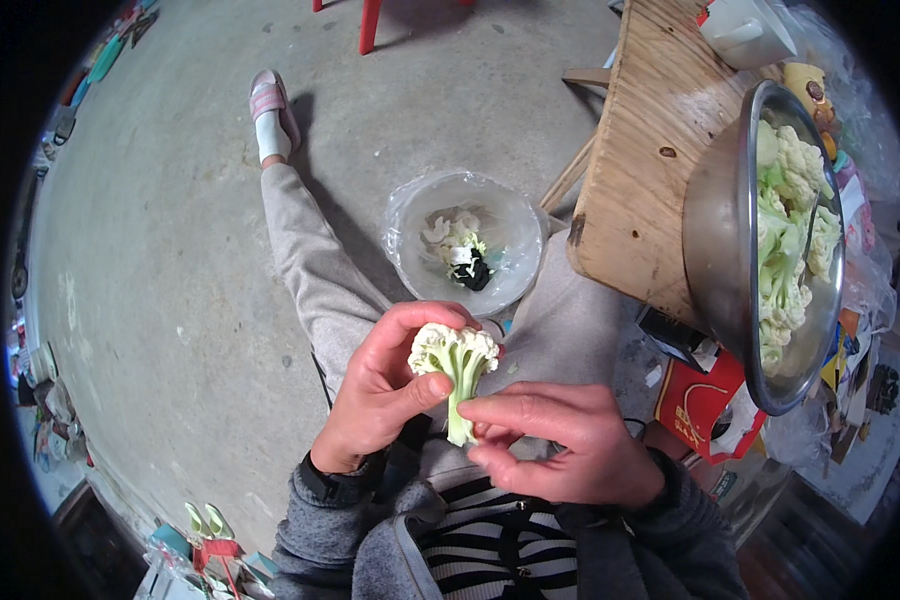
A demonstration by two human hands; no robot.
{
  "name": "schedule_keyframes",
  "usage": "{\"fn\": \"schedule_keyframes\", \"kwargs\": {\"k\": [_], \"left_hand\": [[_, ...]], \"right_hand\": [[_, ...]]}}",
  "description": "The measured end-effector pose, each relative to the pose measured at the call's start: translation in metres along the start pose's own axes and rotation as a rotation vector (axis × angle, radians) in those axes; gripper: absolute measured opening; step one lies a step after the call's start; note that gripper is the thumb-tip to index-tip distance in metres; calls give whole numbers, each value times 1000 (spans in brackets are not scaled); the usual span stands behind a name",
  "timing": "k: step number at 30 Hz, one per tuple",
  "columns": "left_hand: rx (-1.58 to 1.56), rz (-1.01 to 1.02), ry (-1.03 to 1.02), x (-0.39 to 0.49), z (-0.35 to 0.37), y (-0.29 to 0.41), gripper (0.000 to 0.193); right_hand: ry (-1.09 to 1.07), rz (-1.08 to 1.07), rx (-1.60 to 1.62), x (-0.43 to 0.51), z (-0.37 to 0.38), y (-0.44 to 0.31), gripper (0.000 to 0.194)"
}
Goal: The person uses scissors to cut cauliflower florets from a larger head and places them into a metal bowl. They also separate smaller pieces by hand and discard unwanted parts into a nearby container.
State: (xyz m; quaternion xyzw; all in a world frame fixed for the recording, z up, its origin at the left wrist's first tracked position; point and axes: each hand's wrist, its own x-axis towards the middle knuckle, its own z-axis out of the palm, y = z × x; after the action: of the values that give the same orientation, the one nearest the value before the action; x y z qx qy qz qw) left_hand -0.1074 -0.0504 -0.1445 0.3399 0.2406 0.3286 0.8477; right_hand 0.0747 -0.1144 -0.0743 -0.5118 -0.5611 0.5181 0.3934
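Note:
A cauliflower floret (461,375) with a long pale green stem is held upright over my lap. My left hand (397,382) grips its white head between thumb and fingers. My right hand (562,442) pinches the lower stem, its thumb and index finger near the cut end. Beyond the hands, between my legs, stands a bin lined with clear plastic (521,262), holding leaf and stem scraps (454,240) and something black. A large metal basin (720,225) at the right holds several cauliflower pieces (784,240); a dark thin object lies among them.
The basin rests on a wooden table (645,165) beside my right leg, near a white mug (750,34) and a yellow cup (806,82). Under the table's near end is a red paper bag (675,405). A red stool (370,26) stands ahead on the concrete floor.

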Motion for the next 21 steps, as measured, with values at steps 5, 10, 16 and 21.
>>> {"fn": "schedule_keyframes", "kwargs": {"k": [5, 10, 16, 21], "left_hand": [[42, 5, -13, 1, 0, 0, 46], [30, -43, -21, 1, 1, 1, 46], [98, -8, -53, 2, 0, -1, 45], [-109, -22, 44, -3, -3, -3, 51]], "right_hand": [[-16, -68, -60, 1, -4, 4, 30], [72, -146, -232, -3, 4, 9, 30], [179, -155, -257, -2, 7, 17, 23], [247, -105, -259, -4, -11, 10, 26]]}}
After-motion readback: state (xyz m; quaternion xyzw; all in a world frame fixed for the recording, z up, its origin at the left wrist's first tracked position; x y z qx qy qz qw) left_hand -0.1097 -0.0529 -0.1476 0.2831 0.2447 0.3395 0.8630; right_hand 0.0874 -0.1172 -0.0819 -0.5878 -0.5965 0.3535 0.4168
